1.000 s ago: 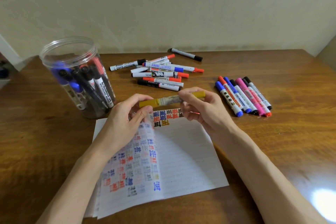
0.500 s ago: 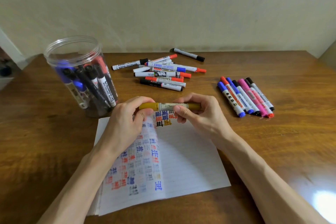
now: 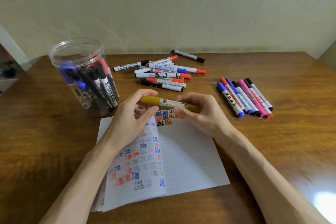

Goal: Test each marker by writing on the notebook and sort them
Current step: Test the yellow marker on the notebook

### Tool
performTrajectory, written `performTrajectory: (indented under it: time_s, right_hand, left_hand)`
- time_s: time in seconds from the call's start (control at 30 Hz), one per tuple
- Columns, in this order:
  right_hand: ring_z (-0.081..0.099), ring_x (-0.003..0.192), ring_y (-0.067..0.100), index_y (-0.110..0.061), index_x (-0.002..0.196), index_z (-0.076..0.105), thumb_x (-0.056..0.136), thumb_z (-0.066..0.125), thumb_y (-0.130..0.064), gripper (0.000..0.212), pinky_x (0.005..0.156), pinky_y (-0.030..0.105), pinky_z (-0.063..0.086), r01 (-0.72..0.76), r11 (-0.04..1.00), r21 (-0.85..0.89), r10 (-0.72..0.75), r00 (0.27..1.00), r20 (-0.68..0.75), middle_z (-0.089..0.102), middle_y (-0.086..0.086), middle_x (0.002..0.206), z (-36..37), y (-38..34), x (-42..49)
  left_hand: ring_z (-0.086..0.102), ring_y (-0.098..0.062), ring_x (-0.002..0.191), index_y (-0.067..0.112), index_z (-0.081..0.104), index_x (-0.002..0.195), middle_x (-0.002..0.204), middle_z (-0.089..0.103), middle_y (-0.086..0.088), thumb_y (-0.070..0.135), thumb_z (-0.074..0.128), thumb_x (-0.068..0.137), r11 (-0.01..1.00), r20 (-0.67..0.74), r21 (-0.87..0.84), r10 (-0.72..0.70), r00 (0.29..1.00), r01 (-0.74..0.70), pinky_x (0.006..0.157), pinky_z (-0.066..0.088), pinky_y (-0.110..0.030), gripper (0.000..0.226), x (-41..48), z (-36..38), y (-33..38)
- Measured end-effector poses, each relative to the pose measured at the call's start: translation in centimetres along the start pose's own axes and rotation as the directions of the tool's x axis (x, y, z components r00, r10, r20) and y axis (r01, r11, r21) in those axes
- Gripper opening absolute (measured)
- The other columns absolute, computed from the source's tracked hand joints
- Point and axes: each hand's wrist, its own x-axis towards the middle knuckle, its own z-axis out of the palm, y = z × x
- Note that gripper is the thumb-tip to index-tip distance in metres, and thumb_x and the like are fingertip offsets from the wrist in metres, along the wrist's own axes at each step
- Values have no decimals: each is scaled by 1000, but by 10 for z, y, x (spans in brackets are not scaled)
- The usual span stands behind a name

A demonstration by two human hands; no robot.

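I hold a yellow marker (image 3: pixel 168 102) level above the top edge of the open notebook (image 3: pixel 189 156). My left hand (image 3: pixel 131 120) pinches its cap end, and my right hand (image 3: pixel 198 112) grips the barrel. The cap sits on the marker. Coloured test marks fill the notebook's left page and the top of the right page. A clear plastic jar (image 3: pixel 85 76) with several markers stands at the left. A loose pile of markers (image 3: pixel 161 74) lies behind my hands. A neat row of markers (image 3: pixel 245 96) lies at the right.
One black-capped marker (image 3: pixel 189 56) lies alone near the wall at the back. The wooden table (image 3: pixel 36 142) runs to the wall behind, and its right edge is near the frame's right side.
The marker has levelled out from a tilt, and both hands have shifted slightly lower over the notebook's top edge. My left hand's fingers have closed on the cap end.
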Motion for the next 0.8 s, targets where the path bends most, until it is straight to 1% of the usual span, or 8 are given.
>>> performTrajectory:
  time_s: [0.13, 0.2, 0.3, 0.4, 0.47, 0.57, 0.67, 0.8]
  right_hand:
    - [75, 105, 10, -12, 122, 71, 94, 76, -21, 29, 85, 33, 65, 11, 1000, -19, -11, 1000, -22, 75, -3, 116, -2, -1, 0]
    - [75, 106, 10, -11, 121, 71, 95, 76, -22, 28, 85, 35, 65, 27, 999, -46, -28, 1000, -14, 75, -2, 117, -2, 0, 1]
    - [74, 107, 10, -11, 122, 71, 96, 76, -23, 29, 85, 36, 65, 52, 995, -80, -51, 999, 16, 76, -2, 117, 1, 1, 2]
    - [74, 106, 9, -11, 123, 71, 95, 76, -26, 32, 86, 33, 64, 70, 994, -80, -68, 997, 21, 76, -3, 116, 3, -1, 2]
    - [74, 104, 7, -11, 123, 72, 94, 76, -28, 34, 85, 32, 64, 81, 992, -98, -81, 997, 5, 76, -3, 115, 3, -1, 1]
    - [74, 99, 3, -15, 124, 74, 93, 77, -34, 36, 81, 28, 63, 110, 978, -176, -106, 994, 30, 78, -5, 112, 6, -2, 0]
    - [75, 96, 3, -17, 122, 77, 92, 77, -40, 38, 80, 32, 63, 122, 967, -224, -123, 992, 8, 79, -7, 108, 14, 0, -2]
    - [75, 91, 2, -19, 117, 79, 91, 78, -38, 32, 78, 28, 62, 136, 968, -209, -153, 986, -65, 79, -11, 102, 23, 1, -3]
  left_hand:
    - [69, 1, 95, 27, 58, 133, 110, 68, 9, 37, 57, 101, 999, -56, -45, -8, 998, 6, 75, 55, -12, 34, 2, 4, 7]
    - [68, 3, 98, 26, 61, 128, 112, 68, 13, 45, 51, 101, 996, -90, -66, -63, 994, 57, 79, 57, -18, 34, 5, 4, 13]
    - [66, 4, 104, 26, 64, 125, 114, 69, 15, 55, 39, 102, 981, -108, -140, -147, 983, 131, 88, 53, -21, 45, 15, 6, 23]
    - [70, 2, 98, 26, 66, 122, 111, 72, 12, 54, 34, 107, 928, -90, -312, -241, 966, 203, 74, 50, -12, 45, 24, 15, 35]
    - [72, -2, 94, 24, 68, 118, 106, 74, 9, 50, 39, 107, 893, -109, -398, -274, 955, 211, 71, 55, -16, 41, 25, 22, 38]
    - [72, -7, 95, 20, 70, 114, 101, 74, 6, 39, 54, 105, 900, -122, -407, -224, 967, 157, 84, 58, -31, 26, 19, 31, 34]
    - [70, -8, 98, 23, 71, 114, 99, 72, 4, 31, 63, 101, 904, -133, -414, -180, 975, 110, 89, 57, -30, 17, 13, 34, 27]
    - [67, -6, 101, 31, 70, 111, 98, 69, 11, 30, 64, 101, 929, -134, -355, -164, 977, 107, 87, 52, -23, 12, 13, 31, 24]
